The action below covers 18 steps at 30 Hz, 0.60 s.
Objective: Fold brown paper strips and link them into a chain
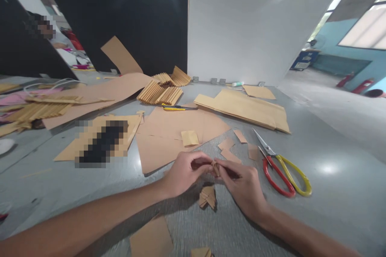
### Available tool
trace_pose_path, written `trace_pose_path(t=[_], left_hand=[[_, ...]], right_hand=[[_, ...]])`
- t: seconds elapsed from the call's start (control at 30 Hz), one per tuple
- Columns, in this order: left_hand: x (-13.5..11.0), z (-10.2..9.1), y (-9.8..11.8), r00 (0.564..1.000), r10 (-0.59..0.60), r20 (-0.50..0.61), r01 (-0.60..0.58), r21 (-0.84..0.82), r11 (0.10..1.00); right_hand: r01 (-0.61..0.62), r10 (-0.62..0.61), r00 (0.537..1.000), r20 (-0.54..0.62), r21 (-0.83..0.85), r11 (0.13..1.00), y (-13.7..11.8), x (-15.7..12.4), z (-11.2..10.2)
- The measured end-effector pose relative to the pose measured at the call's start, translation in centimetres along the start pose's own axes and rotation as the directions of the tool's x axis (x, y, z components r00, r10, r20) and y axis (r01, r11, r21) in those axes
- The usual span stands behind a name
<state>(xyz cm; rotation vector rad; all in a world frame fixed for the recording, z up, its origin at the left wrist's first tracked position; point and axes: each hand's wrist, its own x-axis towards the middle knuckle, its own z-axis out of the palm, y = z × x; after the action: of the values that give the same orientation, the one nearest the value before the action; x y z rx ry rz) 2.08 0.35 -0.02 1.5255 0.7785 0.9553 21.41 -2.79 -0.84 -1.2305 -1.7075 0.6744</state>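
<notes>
Paper (201, 252), grey tabletop (340, 192), blue wall (333, 36)

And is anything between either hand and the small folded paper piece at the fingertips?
Nothing visible: the left hand and right hand pinch the folded brown-paper piece directly. Another folded piece lies on the grey tabletop, outside their grip.

The held paper (216, 169) is brown, the scissors (273, 155) red- and yellow-handled.

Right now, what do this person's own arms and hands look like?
The left hand and right hand are bare, with no glove, ring or wristwatch showing. The left forearm and right forearm are bare too; no sleeve, cable or marking shows.
</notes>
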Motion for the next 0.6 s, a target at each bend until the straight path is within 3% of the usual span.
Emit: trace_pose_path(t=[0.23,0.47,0.6], left_hand=[[0.7,-0.7,-0.3,0.995,-0.065,0.071,0.073,-0.119,0.99],[1.1,-1.4,-0.8,0.981,-0.117,0.153,0.136,-0.119,0.984],[0.6,-0.7,0.0,0.986,-0.105,0.127,0.113,-0.053,0.992]], right_hand=[[-0.061,0.065,0.998,-0.022,0.146,0.987,-0.3,-0.2,0.2],[-0.005,0.006,1.0,-0.017,0.067,0.998,0.1,-0.2,0.2],[0.037,-0.037,0.999,0.007,0.014,0.999,0.0,-0.4,0.2]])
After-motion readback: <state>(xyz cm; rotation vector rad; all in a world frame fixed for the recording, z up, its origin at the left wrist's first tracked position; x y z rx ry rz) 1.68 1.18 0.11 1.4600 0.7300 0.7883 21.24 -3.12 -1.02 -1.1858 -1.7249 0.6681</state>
